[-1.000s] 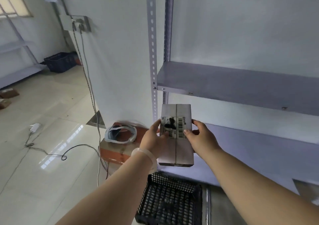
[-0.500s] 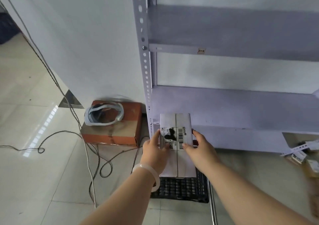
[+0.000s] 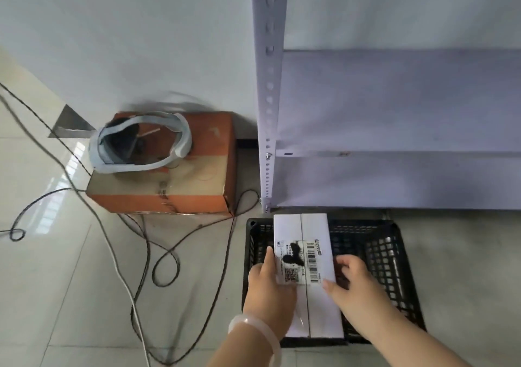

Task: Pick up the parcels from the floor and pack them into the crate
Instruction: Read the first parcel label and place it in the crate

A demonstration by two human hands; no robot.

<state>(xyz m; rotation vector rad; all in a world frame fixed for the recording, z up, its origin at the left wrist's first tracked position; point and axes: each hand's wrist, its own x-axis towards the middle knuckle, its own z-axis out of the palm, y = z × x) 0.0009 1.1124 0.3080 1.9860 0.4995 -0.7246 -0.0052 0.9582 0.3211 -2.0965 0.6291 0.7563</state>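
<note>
Two hands on one parcel [image 3: 311, 234]: a white carton, taped down the centre seam, shipping label on top. I see it lying lengthways over the left half of the black crate [image 3: 389, 256], far end at the crate's far rim, near end at the near rim. I can't tell whether it's seated on the crate floor yet. Left hand [image 3: 267, 290] grips the left long edge, thumb on the label. Right hand [image 3: 356, 285] clasps the right long edge. My read: light, stiff, smooth card, a bit slippery. Best hold is both long edges at mid-length, not the label or tape.
</note>
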